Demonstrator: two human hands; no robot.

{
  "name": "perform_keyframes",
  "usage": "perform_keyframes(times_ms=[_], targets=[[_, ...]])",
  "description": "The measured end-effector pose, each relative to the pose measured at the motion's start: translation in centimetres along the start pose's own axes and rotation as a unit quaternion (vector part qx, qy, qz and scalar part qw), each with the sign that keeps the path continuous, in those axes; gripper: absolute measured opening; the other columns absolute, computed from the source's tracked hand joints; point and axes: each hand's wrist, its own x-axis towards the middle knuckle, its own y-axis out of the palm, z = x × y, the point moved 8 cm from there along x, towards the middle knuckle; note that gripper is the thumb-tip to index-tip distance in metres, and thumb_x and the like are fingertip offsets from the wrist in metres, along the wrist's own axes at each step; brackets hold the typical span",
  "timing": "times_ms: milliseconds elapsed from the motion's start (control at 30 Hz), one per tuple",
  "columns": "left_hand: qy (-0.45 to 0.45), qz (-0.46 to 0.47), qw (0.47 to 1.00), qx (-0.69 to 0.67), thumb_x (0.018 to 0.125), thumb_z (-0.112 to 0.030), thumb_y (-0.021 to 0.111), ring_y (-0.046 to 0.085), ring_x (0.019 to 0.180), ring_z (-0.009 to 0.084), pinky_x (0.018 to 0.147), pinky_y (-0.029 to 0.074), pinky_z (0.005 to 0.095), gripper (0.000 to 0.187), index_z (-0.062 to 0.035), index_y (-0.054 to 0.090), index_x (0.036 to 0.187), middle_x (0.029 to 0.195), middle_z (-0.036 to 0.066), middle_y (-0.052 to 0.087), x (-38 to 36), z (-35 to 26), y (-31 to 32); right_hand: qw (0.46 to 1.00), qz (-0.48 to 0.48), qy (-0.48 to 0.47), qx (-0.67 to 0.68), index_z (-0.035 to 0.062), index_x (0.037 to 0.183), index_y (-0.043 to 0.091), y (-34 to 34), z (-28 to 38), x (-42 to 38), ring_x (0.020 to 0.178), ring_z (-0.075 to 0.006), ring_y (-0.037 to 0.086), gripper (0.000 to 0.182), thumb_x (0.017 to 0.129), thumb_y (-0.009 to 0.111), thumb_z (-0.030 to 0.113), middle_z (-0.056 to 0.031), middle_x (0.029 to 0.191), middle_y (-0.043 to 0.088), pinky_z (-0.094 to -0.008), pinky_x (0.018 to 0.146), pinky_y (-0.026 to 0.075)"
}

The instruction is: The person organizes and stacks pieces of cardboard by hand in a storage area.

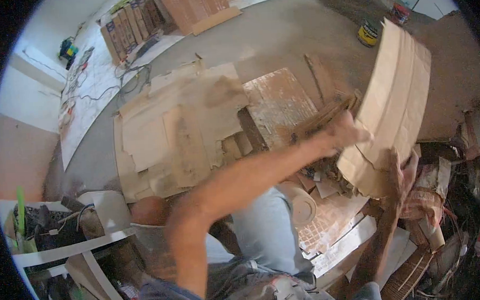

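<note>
A long, creased sheet of brown cardboard [394, 87] stands tilted on the right, its lower edge torn. My left hand [349, 133] reaches across from the left and is closed at the sheet's left edge, slightly blurred. Lower down, my right hand [403, 175] grips the bottom right part of the same sheet, with some fingers hidden from view. Below the hands lie scraps of cardboard and a tile piece with a grid-patterned back [328, 221]. A round beige lid or disc [303, 209] is beside my knee.
Flattened cardboard [179, 131] covers the floor ahead, beside a dusty board [281, 104]. Debris [433, 210] piles up at right. A yellow-and-black can [368, 33] stands farther back. Boxes [130, 31] and cables [107, 94] are at upper left; a white frame [77, 248] is lower left.
</note>
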Motion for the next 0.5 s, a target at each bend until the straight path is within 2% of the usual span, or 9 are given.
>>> perform_keyframes(times_ms=[33,67,100,167,233,267,300,400,500], targets=[[-0.008,0.030,0.999,-0.025,0.068,-0.027,0.079,0.057,0.088,0.0195,0.075,0.049,0.0341,0.054,0.0128,0.060,0.099,0.094,0.015,0.063,-0.8,-1.0,-2.4,0.998,0.035,-0.001,0.046,-0.0048,0.127,0.048,2.4,2.6,-0.3,0.109,-0.0268,0.055,0.062,0.085,0.071,0.034,-0.0189,0.116,0.058,-0.0354,0.092,0.045],[0.027,-0.068,0.997,-0.022,0.069,-0.026,0.080,0.060,0.082,0.0171,0.075,0.050,0.0330,0.045,0.0072,0.065,0.095,0.091,0.011,0.065,-1.4,-1.1,-6.0,0.994,0.069,0.000,0.083,-0.0049,0.129,0.047,4.8,4.8,-0.3,0.111,-0.0270,0.054,0.064,0.085,0.071,0.035,-0.0197,0.117,0.057,-0.0349,0.093,0.045],[-0.041,-0.048,0.992,0.107,0.070,-0.029,0.080,0.063,0.085,0.0182,0.077,0.051,0.0324,0.048,0.0045,0.064,0.100,0.096,0.013,0.066,-4.2,-4.7,-8.9,0.989,0.101,-0.002,0.110,-0.0050,0.130,0.047,7.3,7.1,-0.2,0.113,-0.0273,0.054,0.065,0.085,0.072,0.035,-0.0205,0.119,0.056,-0.0345,0.094,0.045],[0.019,-0.111,0.989,0.092,0.070,-0.031,0.081,0.064,0.088,0.0196,0.079,0.051,0.0320,0.052,0.0041,0.064,0.105,0.097,0.014,0.067,-7.8,-7.2,-14.4,0.983,0.141,-0.028,0.116,-0.0040,0.131,0.046,13.2,9.3,0.2,0.114,-0.0277,0.053,0.063,0.086,0.071,0.033,-0.0209,0.123,0.054,-0.0349,0.093,0.047],[-0.049,-0.097,0.990,0.092,0.071,-0.030,0.081,0.064,0.092,0.0209,0.082,0.051,0.0329,0.058,0.0059,0.060,0.113,0.102,0.014,0.066,-9.3,-4.0,-20.6,0.954,0.222,-0.014,0.199,-0.0031,0.132,0.047,19.4,12.8,-0.5,0.115,-0.0298,0.054,0.068,0.084,0.072,0.038,-0.0235,0.125,0.053,-0.0378,0.095,0.046],[-0.031,-0.141,0.988,0.058,0.072,-0.028,0.080,0.064,0.095,0.0218,0.084,0.052,0.0338,0.061,0.0062,0.058,0.118,0.106,0.015,0.065,-10.6,-2.3,-23.6,0.939,0.256,-0.009,0.231,-0.0027,0.132,0.047,22.6,14.2,-0.9,0.115,-0.0309,0.054,0.070,0.083,0.072,0.041,-0.0248,0.127,0.053,-0.0392,0.096,0.045],[-0.012,-0.183,0.983,0.025,0.073,-0.026,0.079,0.064,0.098,0.0226,0.085,0.052,0.0346,0.064,0.0065,0.055,0.122,0.110,0.015,0.064,-11.8,-0.9,-26.5,0.914,0.291,-0.047,0.278,-0.0045,0.134,0.045,25.3,15.7,-1.5,0.113,-0.0328,0.055,0.081,0.082,0.067,0.054,-0.0255,0.124,0.056,-0.0439,0.097,0.044],[-0.074,-0.237,0.969,-0.006,0.077,-0.023,0.077,0.062,0.104,0.0253,0.088,0.052,0.0359,0.063,0.0066,0.051,0.125,0.116,0.017,0.061,-17.0,3.3,-32.5,0.984,0.175,-0.045,0.007,-0.0043,0.129,0.052,33.6,12.7,-1.4,0.097,-0.0258,0.061,0.069,0.091,0.051,0.054,-0.0173,0.113,0.063,-0.0420,0.081,0.049],[-0.088,-0.296,0.949,-0.066,0.079,-0.023,0.075,0.061,0.108,0.0255,0.091,0.052,0.0374,0.063,0.0055,0.048,0.128,0.118,0.016,0.061,-21.7,8.5,-36.4,0.916,0.363,0.061,0.160,-0.0054,0.127,0.053,46.1,6.7,-3.2,0.101,-0.0296,0.059,0.075,0.091,0.046,0.060,-0.0180,0.116,0.061,-0.0438,0.085,0.047]])
